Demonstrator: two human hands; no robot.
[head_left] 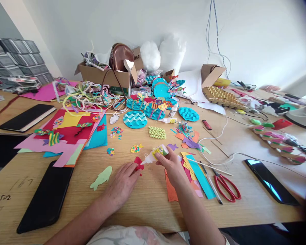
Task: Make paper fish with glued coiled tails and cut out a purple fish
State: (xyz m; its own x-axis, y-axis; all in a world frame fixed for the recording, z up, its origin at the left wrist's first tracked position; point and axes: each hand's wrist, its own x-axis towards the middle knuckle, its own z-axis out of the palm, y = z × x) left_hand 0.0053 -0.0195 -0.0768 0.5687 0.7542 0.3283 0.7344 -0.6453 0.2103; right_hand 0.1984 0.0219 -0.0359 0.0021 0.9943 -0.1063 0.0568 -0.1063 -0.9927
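My right hand (167,160) is wrapped round a white glue bottle (156,153) with a yellow-green label, tilted so that its nozzle touches or nearly touches a small red paper fish (138,163). Fingertips of my left hand (124,178) rest flat at the red fish's left edge, on the table. A pale green paper fish (101,177) lies left of that hand. Beyond the hands are a yellow fish with coloured dots (136,148), a little pile of paper dots (110,151) and a purple paper fish (172,147).
Red-handled scissors (226,187), a pen (211,182) and paper strips (201,177) lie right. A phone (271,182) is farther right; a black case (47,197) and coloured sheets (58,136) are left. Blue wavy discs (135,119) and a cardboard box (104,76) stand behind.
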